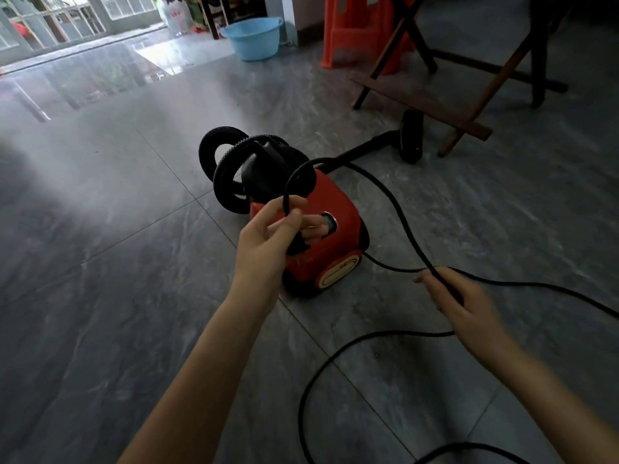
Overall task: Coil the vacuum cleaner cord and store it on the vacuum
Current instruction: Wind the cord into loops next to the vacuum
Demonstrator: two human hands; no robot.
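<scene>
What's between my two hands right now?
In the head view, the black cord arcs from the left hand to the right hand; the red vacuum sits behind.

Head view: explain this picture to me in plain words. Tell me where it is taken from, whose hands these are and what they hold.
The camera sits on a person's head and looks down at their own two bare hands; there is no robot. The left hand grips a loop of black cord, with the red vacuum behind it. The right hand pinches the same cord further along. The rest of the cord trails over the grey tiled floor. A black hose is coiled on the vacuum.
</scene>
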